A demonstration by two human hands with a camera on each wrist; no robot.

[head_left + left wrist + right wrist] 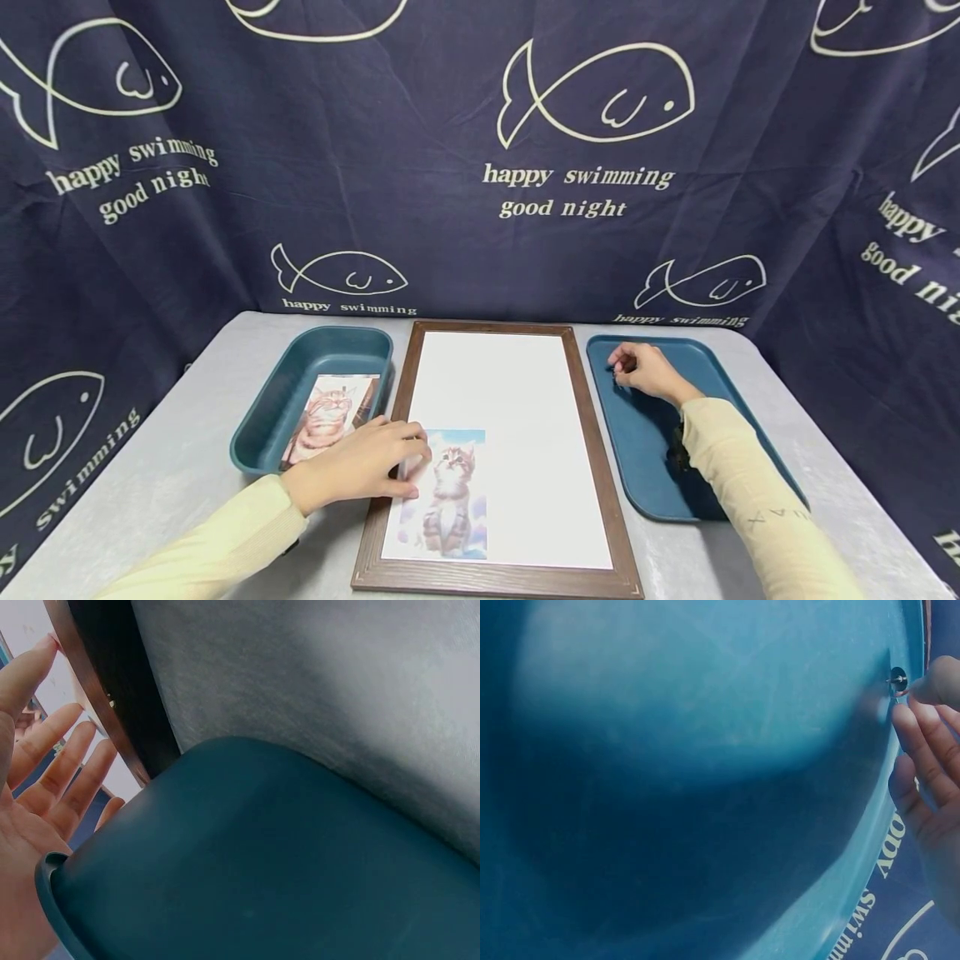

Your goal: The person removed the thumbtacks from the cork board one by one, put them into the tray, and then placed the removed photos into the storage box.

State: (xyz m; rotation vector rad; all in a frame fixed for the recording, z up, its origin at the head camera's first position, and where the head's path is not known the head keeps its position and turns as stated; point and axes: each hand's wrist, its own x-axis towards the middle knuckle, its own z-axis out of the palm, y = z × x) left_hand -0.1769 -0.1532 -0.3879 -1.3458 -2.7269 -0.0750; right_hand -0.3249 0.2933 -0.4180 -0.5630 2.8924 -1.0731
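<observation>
A picture card of a kitten (452,500) lies on the lower left of a white board (536,417) with a brown wooden frame (591,433). My left hand (367,462) reaches over the frame's left side, its spread fingers at the card's left edge. In the left wrist view, that hand's fingers (67,772) are apart and nothing is gripped. Over the far left corner of the flat blue tray (645,433), my right hand (651,372) pinches at a small thumbtack (898,679). The tack's round head and pin show at the fingertips in the right wrist view.
At left stands a deep teal bin (258,417) with another cat picture card (330,421) leaning inside, partly behind my left wrist. Everything rests on a grey table (172,483). A dark blue curtain (450,225) with fish drawings encloses the back and sides.
</observation>
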